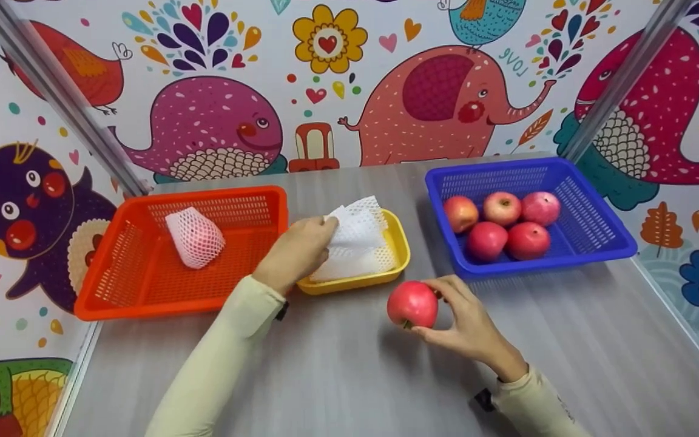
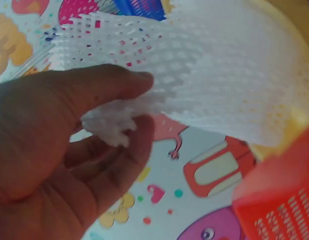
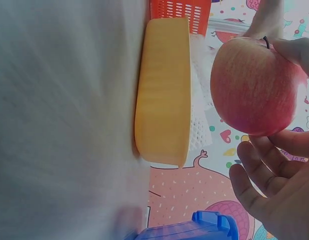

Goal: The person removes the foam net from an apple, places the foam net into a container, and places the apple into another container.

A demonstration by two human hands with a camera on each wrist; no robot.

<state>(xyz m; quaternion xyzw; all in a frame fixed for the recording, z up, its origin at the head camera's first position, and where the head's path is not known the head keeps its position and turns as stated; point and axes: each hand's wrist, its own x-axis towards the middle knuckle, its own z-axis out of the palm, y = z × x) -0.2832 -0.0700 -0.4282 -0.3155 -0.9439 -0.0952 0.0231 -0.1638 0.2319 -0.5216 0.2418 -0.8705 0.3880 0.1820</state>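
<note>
My left hand [image 1: 301, 252] pinches a white foam net sleeve [image 2: 129, 55] between thumb and fingers, lifting it above the yellow basket [image 1: 403, 243]. More white netting [image 1: 355, 261] lies in that basket under it; where one sleeve ends and another begins is hard to tell. A red apple [image 1: 412, 303] is held in my right hand [image 1: 468, 325] over the table, in front of the yellow basket. Thumb and fingertips grip it at its sides, and its stem shows in the right wrist view, close to the thumb.
On the left, an orange-red basket [image 1: 143, 306] holds one apple in a foam net [image 1: 196, 238]. To the right stands a blue basket [image 1: 592, 258] with several bare apples [image 1: 488, 241]. Patterned panels [image 1: 337, 79] and metal posts [image 1: 70, 97] border the grey table [image 1: 337, 376].
</note>
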